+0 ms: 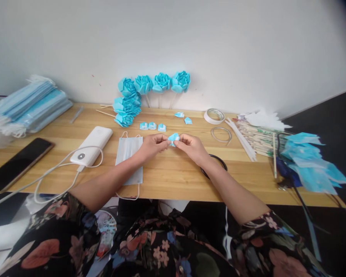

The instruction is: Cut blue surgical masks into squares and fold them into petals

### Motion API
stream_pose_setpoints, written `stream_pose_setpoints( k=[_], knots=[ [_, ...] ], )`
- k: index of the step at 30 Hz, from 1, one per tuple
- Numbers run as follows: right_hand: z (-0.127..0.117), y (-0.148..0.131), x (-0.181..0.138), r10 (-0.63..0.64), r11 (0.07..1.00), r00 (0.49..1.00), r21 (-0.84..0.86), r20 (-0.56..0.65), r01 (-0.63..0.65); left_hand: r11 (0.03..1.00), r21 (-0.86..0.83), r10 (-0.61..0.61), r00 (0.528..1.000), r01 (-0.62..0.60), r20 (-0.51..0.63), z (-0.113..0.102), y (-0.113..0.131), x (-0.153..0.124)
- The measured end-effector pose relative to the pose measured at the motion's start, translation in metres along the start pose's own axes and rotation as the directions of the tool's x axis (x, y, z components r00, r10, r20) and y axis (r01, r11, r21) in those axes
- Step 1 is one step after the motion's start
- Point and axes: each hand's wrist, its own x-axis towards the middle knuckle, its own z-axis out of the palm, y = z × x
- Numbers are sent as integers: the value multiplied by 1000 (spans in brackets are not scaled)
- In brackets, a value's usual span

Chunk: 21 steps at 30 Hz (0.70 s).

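A small folded blue piece (173,137) is pinched between both my hands above the wooden table (175,173). My left hand (153,145) grips its left side, fingers closed. My right hand (190,146) grips its right side, fingers closed too. Just beyond lie three folded blue pieces (152,126) in a row, and two more (183,117) farther back. A flat face mask (128,157) lies under my left forearm.
Blue fabric roses (150,86) on sticks lean against the wall. A stack of masks (31,104), a phone (17,163) and a white power bank (91,145) with cable sit left. Tape rolls (215,115), sticks (255,138) and blue scraps (311,161) lie right.
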Motion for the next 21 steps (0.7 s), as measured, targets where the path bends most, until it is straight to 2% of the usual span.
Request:
stream_pose_setpoints(
  k=[12,17,21],
  knots=[
    [-3,1,2,-40,999,999,28,-36,41,997,52,52,998,-51,-24,-6,1,3],
    [-1,4,3,-38,988,999,148,-9,38,983,157,96,995,-97,16,-4,-1,0],
    [0,7,2,-32,992,999,124,-33,36,958,245,144,989,-150,44,-1,-5,1]
  ],
)
